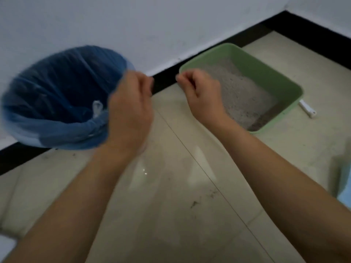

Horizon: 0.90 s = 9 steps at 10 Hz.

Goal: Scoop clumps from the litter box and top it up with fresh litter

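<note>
Green litter box [269, 74] sits on the floor by the wall, its near corner hidden behind the curled right hand [203, 93], the blurred left hand [131, 105] curled at the blue-lined bin [57, 82], and I cannot tell whether either hand holds anything.

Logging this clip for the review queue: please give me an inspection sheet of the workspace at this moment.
Surface: pale tiled floor, dark specks scattered.
Job's things: green litter box near the skirting, grey litter inside; bin with blue bag to its left; no scoop identified.
Clutter: small white object on the floor beside the litter box; pale blue item at right edge, unidentifiable.
Grippers: left hand curled at the bag's rim, blurred; right hand curled before the litter box; holding anything, cannot tell.
Cables: nothing seen.
Surroundings: white wall, black skirting, room corner upper right.
</note>
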Each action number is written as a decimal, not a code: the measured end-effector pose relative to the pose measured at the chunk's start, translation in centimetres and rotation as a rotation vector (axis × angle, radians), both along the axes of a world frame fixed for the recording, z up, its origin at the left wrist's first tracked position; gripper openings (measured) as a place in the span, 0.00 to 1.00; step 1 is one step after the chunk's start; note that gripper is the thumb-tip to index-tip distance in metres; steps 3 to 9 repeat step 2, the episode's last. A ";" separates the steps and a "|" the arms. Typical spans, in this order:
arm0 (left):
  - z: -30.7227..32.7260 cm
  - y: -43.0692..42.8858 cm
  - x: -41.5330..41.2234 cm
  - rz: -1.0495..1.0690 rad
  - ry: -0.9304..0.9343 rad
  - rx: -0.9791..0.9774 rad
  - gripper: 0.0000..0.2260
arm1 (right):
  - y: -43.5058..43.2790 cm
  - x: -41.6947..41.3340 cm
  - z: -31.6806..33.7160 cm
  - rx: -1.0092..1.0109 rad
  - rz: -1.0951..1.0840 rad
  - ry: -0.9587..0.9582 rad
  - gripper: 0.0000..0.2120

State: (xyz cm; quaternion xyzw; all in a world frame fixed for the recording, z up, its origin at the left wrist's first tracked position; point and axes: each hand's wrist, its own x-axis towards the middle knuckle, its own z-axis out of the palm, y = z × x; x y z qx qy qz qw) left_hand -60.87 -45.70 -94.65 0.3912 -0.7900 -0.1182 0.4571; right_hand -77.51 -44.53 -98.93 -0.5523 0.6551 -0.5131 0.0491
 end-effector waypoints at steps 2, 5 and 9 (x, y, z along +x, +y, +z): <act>7.2 -10.0 10.4 0.299 -0.468 0.280 0.14 | -9.2 6.3 9.0 0.025 0.361 -0.015 0.09; 7.2 -10.0 10.4 0.299 -0.468 0.280 0.14 | -9.2 6.3 9.0 0.025 0.361 -0.015 0.09; 7.2 -10.0 10.4 0.299 -0.468 0.280 0.14 | -9.2 6.3 9.0 0.025 0.361 -0.015 0.09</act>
